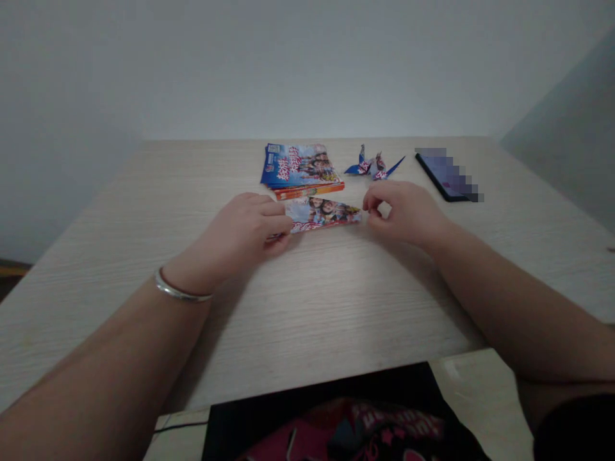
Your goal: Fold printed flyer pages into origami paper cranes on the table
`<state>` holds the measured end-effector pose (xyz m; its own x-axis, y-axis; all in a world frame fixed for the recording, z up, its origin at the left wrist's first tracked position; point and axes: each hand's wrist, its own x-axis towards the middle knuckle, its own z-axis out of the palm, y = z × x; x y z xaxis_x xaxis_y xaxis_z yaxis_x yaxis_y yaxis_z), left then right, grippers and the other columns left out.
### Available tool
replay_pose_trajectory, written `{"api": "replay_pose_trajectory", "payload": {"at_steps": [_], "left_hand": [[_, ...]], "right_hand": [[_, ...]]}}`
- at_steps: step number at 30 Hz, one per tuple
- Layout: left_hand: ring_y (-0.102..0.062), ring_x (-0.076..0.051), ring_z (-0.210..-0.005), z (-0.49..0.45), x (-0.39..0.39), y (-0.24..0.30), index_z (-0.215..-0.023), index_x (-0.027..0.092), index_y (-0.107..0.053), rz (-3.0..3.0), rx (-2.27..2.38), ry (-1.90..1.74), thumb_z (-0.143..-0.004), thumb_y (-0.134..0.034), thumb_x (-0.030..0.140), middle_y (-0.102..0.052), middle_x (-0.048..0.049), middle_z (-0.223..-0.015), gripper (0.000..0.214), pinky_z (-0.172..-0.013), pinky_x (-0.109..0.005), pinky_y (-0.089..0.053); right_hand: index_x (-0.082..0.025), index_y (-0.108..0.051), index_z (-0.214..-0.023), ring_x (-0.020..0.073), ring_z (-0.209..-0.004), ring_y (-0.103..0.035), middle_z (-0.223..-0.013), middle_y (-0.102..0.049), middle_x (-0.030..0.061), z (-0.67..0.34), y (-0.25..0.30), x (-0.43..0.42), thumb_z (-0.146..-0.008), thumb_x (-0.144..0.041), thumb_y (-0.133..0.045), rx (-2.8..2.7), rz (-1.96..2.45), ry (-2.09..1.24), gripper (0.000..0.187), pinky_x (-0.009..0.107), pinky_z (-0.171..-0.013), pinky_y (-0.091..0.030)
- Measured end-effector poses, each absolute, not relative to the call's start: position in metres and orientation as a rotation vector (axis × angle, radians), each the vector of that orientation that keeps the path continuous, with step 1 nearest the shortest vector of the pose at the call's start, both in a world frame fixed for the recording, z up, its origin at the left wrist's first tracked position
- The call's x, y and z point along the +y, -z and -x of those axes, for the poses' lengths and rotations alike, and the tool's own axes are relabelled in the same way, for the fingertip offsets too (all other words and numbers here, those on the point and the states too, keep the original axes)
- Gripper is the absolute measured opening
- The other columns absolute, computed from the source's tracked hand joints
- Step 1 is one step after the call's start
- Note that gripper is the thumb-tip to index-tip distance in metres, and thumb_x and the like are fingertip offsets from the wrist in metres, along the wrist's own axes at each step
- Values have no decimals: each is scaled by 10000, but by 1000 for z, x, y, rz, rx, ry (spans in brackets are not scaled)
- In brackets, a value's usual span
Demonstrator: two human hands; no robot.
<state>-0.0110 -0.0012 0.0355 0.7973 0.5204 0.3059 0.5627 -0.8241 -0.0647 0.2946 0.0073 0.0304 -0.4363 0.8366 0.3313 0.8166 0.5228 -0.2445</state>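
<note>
A folded strip of printed paper [323, 214] lies flat on the pale wooden table [336, 301] between my hands. My left hand [243, 234], with a silver bangle on the wrist, is curled with its fingertips pressing down on the strip's left end. My right hand [401, 211] rests just beyond the strip's pointed right end, thumb and fingers pinched together; I cannot see whether they touch the paper. Behind the strip lies a stack of colourful printed sheets [300, 168]. A folded paper crane [373, 168] stands to the right of the stack.
A dark phone [444, 176] lies face up at the back right of the table. A white wall rises behind the table's far edge. A dark garment with pink print [355, 422] fills the bottom of the view at the table's near edge.
</note>
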Motion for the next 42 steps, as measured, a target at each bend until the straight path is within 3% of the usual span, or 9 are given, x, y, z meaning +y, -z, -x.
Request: {"api": "replay_pose_trajectory", "payload": {"at_steps": [6,13,17,33,42], "left_hand": [[-551,-173,-653,10,-2,-33,-723,191,-602,2922,-945,496,-949,-530,250,-613,-36,-704,244,-667,-311,-409],[-598,-204,-726,0,-8,-31,-840,176,-661,2865,-1081,632,-926,-544,241,-657,-50,-759,159,-677,-324,-406],[-565,-198,-682,-9,-14,-31,-791,178,-644,2839,-1073,659,-960,-501,264,-627,-48,-719,237,-650,-338,-369],[-605,-229,-727,0,-8,-29,-715,208,-604,2800,-1341,321,-825,-571,256,-644,-40,-701,125,-728,-364,-385],[-543,-183,-650,0,-8,-34,-652,207,-571,2843,-1303,240,-851,-588,293,-623,-16,-649,218,-719,-347,-361]], "right_hand": [[-209,-722,-953,235,-907,-692,-976,-781,70,-285,-19,7,-847,-279,-611,-2294,1080,-213,168,352,-815,-491],[-222,-772,-934,210,-872,-710,-932,-805,42,-255,-15,-2,-906,-262,-617,-2356,1029,-193,162,320,-785,-488],[-227,-772,-925,195,-861,-718,-934,-809,29,-243,-13,-5,-895,-243,-631,-2323,997,-252,145,302,-780,-500],[-204,-719,-809,203,-891,-760,-941,-821,55,-269,-21,-5,-876,-224,-647,-2252,890,-720,100,320,-801,-546],[-194,-755,-849,187,-835,-738,-894,-810,56,-286,-23,7,-881,-320,-713,-2308,904,-849,137,321,-776,-542]]}}
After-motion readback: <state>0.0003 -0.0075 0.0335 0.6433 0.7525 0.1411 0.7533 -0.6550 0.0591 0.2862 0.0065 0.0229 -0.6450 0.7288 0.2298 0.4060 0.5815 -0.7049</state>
